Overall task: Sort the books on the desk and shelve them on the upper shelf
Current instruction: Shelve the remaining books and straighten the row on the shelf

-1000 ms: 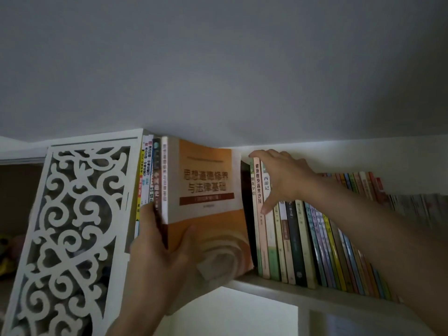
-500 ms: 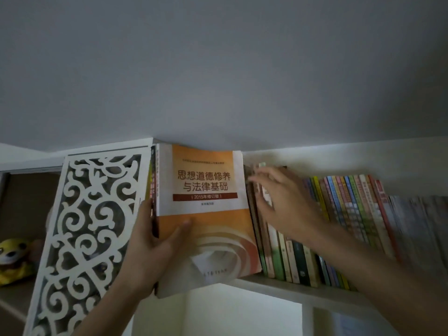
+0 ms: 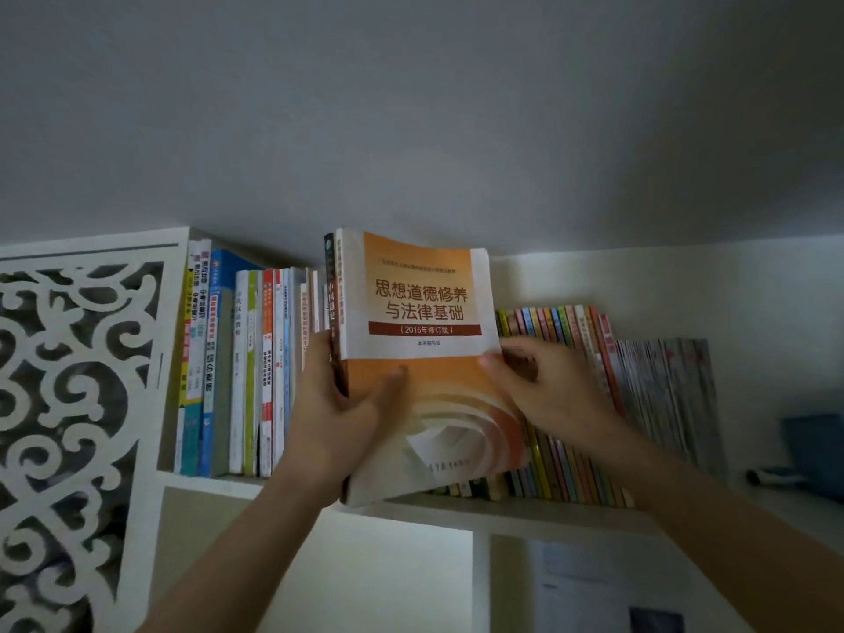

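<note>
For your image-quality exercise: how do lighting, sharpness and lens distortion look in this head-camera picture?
Head view: dim, flat light; the orange book cover is legible; the thin spines at right blur together; the white shelf edge slopes and bows from the wide lens; no glare.

The front book (image 3: 424, 322) has an orange and white cover with orange characters, a dark red-brown band and pale curved swirls lower down. At its 9 o'clock, a row of spines (image 3: 237, 372) runs white, blue, yellow, green and orange-red. At 3 o'clock, thin spines (image 3: 561, 326) alternate yellow, pink, blue, green and orange. The side panel (image 3: 68, 404) is white fretwork of scrolls; the shelf (image 3: 502, 511) is white.
</note>
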{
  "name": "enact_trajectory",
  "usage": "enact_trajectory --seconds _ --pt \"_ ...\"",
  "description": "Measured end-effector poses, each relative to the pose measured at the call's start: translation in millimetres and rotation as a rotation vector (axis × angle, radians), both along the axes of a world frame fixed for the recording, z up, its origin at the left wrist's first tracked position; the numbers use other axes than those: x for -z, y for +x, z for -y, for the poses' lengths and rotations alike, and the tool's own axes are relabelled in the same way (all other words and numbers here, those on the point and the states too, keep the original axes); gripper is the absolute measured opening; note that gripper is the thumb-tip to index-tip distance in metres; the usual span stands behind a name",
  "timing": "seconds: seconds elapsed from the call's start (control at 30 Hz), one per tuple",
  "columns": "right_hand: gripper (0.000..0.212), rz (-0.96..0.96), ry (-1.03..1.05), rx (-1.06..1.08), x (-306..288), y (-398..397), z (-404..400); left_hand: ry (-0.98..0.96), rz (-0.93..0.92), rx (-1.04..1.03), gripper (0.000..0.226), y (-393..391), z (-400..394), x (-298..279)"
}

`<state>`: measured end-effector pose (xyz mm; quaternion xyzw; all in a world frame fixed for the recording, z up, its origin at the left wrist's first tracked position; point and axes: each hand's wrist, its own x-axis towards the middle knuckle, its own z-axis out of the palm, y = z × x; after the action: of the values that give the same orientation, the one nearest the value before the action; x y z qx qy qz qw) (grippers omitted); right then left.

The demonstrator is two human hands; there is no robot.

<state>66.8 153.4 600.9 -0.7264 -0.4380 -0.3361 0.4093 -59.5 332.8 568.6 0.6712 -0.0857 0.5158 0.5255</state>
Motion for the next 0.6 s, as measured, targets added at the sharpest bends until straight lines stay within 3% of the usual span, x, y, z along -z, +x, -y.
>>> enact_trajectory --seconds 0.13,0.2,0.27,0.37,0.47,0.6 --pt "0.035 0.313 -0.064 0.285 -21.0 16.4 17.8 0.010 -0.007 -0.037 0.046 4.7 3.3 3.6" --pt "0.034 0.368 -0.141 0.325 -35.1 15.2 17.3 0.016 -0.007 -0.061 0.046 5.0 5.0 3.1" --pt "0.028 0.372 -0.091 0.290 -42.7 8.5 13.1 0.021 -0.002 -0.096 0.047 6.7 6.4 3.2" --pt "0.037 0.263 -0.075 0.185 -32.4 -4.0 11.6 0.024 0.004 -0.127 0.048 9.2 9.8 5.4" --pt "0.070 0.017 -0.234 0.083 -13.5 -8.3 13.1 0.025 0.004 -0.115 0.048 11.2 14.1 8.8" --pt "0.080 -0.043 -0.291 0.024 -0.1 -8.2 12.0 0.022 -0.002 -0.094 0.053 11.0 17.5 13.2"
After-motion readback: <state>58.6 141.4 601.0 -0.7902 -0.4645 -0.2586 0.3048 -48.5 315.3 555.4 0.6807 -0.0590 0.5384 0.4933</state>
